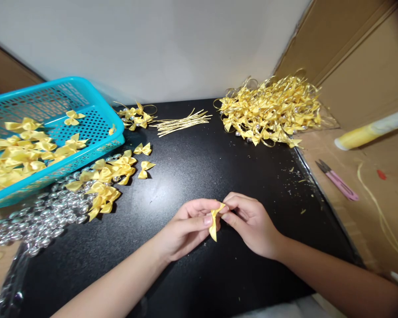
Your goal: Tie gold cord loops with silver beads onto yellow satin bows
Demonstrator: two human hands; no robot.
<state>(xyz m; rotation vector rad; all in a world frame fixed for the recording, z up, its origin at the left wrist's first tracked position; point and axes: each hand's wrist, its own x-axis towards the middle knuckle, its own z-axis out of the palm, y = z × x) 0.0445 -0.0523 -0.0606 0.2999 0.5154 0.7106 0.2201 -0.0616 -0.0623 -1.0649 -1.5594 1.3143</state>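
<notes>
Between my two hands, above the black tabletop (185,172), is a small yellow ribbon bow (214,223). My left hand (191,225) pinches it between thumb and fingers, with one tail hanging down. At the bow's right side, the thumb and fingertips of my right hand (250,225) are pressed together. Whatever those right fingertips hold is hidden or too small to make out. Two loose yellow bows (146,169) lie on the tabletop to the upper left of my hands.
A turquoise basket (114,126) of bows stands left, beside silver beads (50,216) and piled bows (104,198). Gold ties (182,122) lie at the back, near a heap of yellow bows with loops (272,110). Pink thread snips (339,183) and a yellow-white roll (367,132) lie right.
</notes>
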